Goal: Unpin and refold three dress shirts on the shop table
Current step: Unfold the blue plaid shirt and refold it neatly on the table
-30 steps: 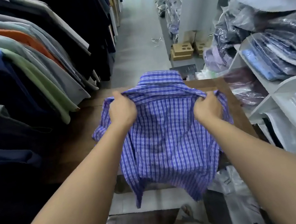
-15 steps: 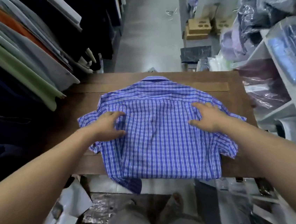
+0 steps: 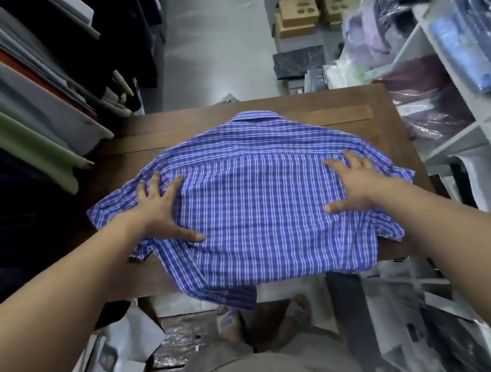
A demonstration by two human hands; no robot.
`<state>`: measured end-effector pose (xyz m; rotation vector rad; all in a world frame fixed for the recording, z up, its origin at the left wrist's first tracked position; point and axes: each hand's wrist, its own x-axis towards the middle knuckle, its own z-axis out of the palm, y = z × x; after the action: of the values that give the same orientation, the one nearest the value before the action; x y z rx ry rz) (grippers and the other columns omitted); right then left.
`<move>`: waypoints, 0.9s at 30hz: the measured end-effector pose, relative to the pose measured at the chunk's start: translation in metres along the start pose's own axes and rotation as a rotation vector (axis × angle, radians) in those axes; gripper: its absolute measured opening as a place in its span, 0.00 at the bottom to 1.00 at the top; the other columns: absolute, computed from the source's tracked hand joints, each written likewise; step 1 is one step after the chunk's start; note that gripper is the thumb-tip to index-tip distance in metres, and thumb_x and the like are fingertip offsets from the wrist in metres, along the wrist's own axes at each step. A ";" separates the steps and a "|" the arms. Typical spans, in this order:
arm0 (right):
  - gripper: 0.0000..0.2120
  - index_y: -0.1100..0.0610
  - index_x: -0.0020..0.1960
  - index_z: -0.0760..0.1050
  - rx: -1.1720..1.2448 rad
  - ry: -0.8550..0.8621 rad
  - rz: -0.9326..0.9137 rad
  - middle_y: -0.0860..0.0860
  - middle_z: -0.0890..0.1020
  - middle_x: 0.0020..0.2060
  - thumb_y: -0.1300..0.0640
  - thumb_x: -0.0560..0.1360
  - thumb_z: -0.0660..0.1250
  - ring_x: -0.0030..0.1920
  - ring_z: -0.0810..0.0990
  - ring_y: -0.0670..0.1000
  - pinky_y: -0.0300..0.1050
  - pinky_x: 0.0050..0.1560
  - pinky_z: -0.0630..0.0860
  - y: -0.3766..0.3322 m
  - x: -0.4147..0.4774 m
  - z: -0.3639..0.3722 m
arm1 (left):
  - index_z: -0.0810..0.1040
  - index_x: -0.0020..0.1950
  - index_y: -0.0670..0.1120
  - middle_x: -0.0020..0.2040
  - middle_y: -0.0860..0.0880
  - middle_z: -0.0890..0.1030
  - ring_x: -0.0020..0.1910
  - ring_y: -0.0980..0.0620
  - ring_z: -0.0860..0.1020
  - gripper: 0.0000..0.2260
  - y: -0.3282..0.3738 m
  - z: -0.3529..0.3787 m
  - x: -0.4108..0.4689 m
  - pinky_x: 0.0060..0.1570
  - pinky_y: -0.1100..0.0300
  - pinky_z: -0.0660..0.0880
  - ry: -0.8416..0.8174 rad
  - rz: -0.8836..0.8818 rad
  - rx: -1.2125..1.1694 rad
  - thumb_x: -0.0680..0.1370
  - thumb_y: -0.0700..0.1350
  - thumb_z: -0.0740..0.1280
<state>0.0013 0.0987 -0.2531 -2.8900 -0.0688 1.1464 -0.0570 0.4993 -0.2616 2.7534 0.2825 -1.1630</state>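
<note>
Blue-and-white plaid short-sleeve shirt (image 3: 259, 214) lay spread on the dark wooden table (image 3: 335, 102), back side up. Collar pointed toward the far edge, with the yoke seam across the upper part. Hem hung over the near table edge, one corner drooping lower at the left. Both short sleeves stuck out sideways, the left one rumpled near the table's front edge.

Left grip (image 3: 161, 208), a bare hand, was open: fingers spread and straight, palm flat on the shirt near the left armhole, thumb angled in toward the shirt's middle. Right grip (image 3: 356, 186) was open too, fingers splayed and pressed flat on the shirt near the right armhole, thumb also pointing inward. Neither pinched any fabric. The two were well apart, with the shirt's back panel between them. Both forearms were bare and came in from the bottom corners.

Left of the table was a rack of hanging garments (image 3: 19, 118) in green, grey, orange and dark colours, their hems near the table's left corner. Right of it, white shelves (image 3: 451, 140) held shirts in clear plastic bags (image 3: 471, 41). Beyond the table were a grey floor aisle (image 3: 213, 37) and cardboard boxes (image 3: 299, 16). Below the near edge were sandaled feet (image 3: 228, 321) and loose plastic packaging (image 3: 119, 350) on the floor. No pins could be made out.
</note>
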 end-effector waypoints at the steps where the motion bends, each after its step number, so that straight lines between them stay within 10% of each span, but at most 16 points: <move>1: 0.57 0.41 0.81 0.39 0.003 0.002 0.014 0.52 0.36 0.81 0.36 0.68 0.76 0.80 0.39 0.64 0.69 0.76 0.55 -0.002 -0.001 0.002 | 0.29 0.76 0.66 0.79 0.49 0.28 0.77 0.36 0.30 0.68 -0.002 -0.001 0.000 0.75 0.30 0.48 -0.003 0.015 0.029 0.51 0.77 0.73; 7: 0.50 0.40 0.79 0.51 -0.203 0.190 0.078 0.58 0.56 0.77 0.29 0.66 0.72 0.75 0.56 0.66 0.67 0.72 0.59 -0.021 -0.020 0.006 | 0.32 0.79 0.61 0.81 0.45 0.34 0.79 0.34 0.38 0.59 0.019 0.000 -0.012 0.71 0.27 0.52 0.068 -0.007 0.100 0.65 0.73 0.72; 14: 0.40 0.44 0.73 0.61 -0.078 0.118 0.034 0.56 0.73 0.67 0.28 0.69 0.69 0.68 0.71 0.63 0.63 0.67 0.69 -0.047 -0.043 0.026 | 0.61 0.70 0.48 0.67 0.40 0.65 0.66 0.36 0.67 0.33 0.043 0.024 -0.034 0.60 0.43 0.71 0.341 0.015 -0.143 0.73 0.59 0.73; 19: 0.61 0.44 0.81 0.41 -0.057 -0.043 0.054 0.61 0.52 0.78 0.26 0.62 0.73 0.77 0.50 0.68 0.67 0.72 0.63 -0.052 -0.055 0.041 | 0.72 0.57 0.46 0.55 0.43 0.78 0.51 0.41 0.77 0.16 0.038 0.049 -0.054 0.44 0.51 0.73 0.325 -0.022 -0.235 0.75 0.53 0.69; 27: 0.71 0.44 0.78 0.25 -0.213 -0.090 0.032 0.62 0.36 0.78 0.24 0.58 0.73 0.77 0.41 0.71 0.70 0.71 0.62 -0.052 -0.063 0.054 | 0.48 0.80 0.44 0.73 0.32 0.61 0.66 0.32 0.71 0.38 0.030 0.075 -0.096 0.59 0.47 0.70 0.277 -0.398 -0.474 0.78 0.49 0.68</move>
<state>-0.0831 0.1482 -0.2470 -3.0290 -0.1562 1.3538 -0.1676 0.4434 -0.2429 2.4753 1.0303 -0.6521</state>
